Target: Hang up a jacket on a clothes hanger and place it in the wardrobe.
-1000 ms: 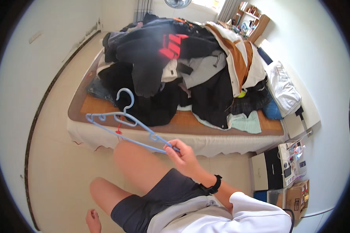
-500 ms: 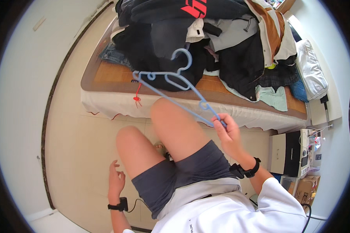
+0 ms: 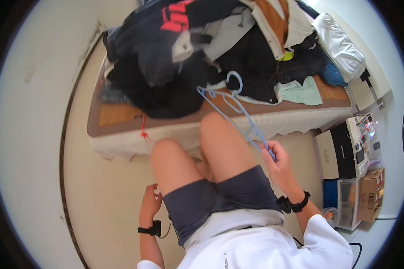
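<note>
A light blue plastic clothes hanger [image 3: 243,109] is gripped at one end by my right hand [image 3: 279,167]. Its hook points away from me, in front of the bed's edge and the dark clothes. My left hand [image 3: 151,201] hangs beside my left thigh, fingers loosely bent and apart, holding nothing. Ahead lies a big heap of clothes: a black garment with a red print [image 3: 175,20], black jackets [image 3: 247,62], a grey garment [image 3: 231,36], a brown and white jacket [image 3: 274,22] and a pale green cloth [image 3: 300,92].
The heap covers much of a bed [image 3: 274,117] with a pale skirt. A silvery white pillow [image 3: 339,47] lies at its right end. To my right stand a black and white cabinet [image 3: 341,152], a clear plastic bin [image 3: 347,204] and a cardboard box [image 3: 371,195]. A wall runs along the left.
The view has shifted, and the bed and clothes appear further left. The hanger has swung to point more directly away from me, still in my right hand. My left hand stays low by the thigh.
</note>
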Demonstrator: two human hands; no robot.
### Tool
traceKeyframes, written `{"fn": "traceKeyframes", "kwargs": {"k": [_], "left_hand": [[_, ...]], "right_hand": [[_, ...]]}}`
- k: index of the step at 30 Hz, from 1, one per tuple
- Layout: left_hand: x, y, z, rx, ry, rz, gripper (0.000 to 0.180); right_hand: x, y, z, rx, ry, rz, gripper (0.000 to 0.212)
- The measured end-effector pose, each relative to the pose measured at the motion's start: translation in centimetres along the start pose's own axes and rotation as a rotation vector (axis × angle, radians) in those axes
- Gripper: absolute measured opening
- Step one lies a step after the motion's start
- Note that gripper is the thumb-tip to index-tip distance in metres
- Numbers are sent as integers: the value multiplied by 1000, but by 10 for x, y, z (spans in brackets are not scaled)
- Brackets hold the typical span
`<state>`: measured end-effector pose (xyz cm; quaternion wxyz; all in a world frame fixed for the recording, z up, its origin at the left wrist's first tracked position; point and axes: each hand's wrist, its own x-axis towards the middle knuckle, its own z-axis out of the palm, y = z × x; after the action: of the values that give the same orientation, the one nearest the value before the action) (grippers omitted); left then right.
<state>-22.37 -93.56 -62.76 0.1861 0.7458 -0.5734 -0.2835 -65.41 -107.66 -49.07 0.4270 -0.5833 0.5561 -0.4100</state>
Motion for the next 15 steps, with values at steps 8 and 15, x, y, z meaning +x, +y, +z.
{"fn": "traceKeyframes", "kwargs": {"k": [8,15], "left_hand": [[92,83,-99,202,223,88,21],[185,232,-107,-97,91,359,16]], "right_hand": [[-11,35,-34,299,8,71,12],[-21,78,-62,233,31,64,21]]}}
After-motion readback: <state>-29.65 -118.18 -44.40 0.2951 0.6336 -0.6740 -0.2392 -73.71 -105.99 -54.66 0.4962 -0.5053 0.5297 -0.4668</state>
